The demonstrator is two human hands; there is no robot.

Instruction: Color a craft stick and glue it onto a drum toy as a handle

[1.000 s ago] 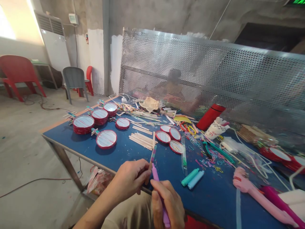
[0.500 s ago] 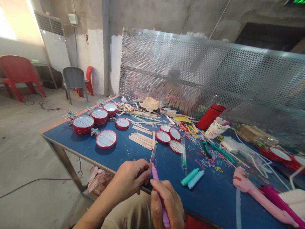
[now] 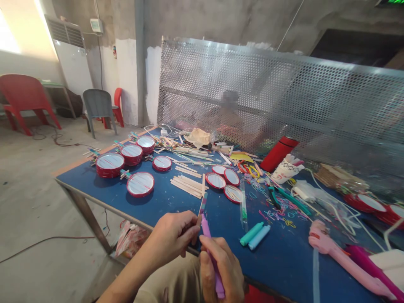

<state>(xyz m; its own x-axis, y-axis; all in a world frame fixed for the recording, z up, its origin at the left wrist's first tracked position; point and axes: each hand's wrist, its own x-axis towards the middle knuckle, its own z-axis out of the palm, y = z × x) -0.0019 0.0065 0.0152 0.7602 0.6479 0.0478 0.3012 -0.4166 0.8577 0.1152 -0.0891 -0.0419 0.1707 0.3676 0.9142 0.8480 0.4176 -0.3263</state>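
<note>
My left hand (image 3: 172, 237) is closed around a thin wooden stick (image 3: 202, 206) with coloured bands, held upright over the near edge of the blue table (image 3: 284, 261). My right hand (image 3: 221, 269) grips a purple marker (image 3: 210, 252), its tip touching the stick just above my left fingers. Both hands sit close together at the bottom centre. Loose wooden sticks (image 3: 187, 185) lie in a small pile on the table just beyond them.
Several red-rimmed round drums (image 3: 140, 184) stand at the table's left, more at the centre (image 3: 216, 180). Two teal marker caps (image 3: 255, 235), pliers (image 3: 274, 198), rubber bands, a red flask (image 3: 277, 153) and pink toys (image 3: 337, 256) lie right. A perforated metal screen (image 3: 284, 101) backs the table, a person behind it.
The marker in my right hand has crept slightly up along the stick. Otherwise nothing has visibly moved.
</note>
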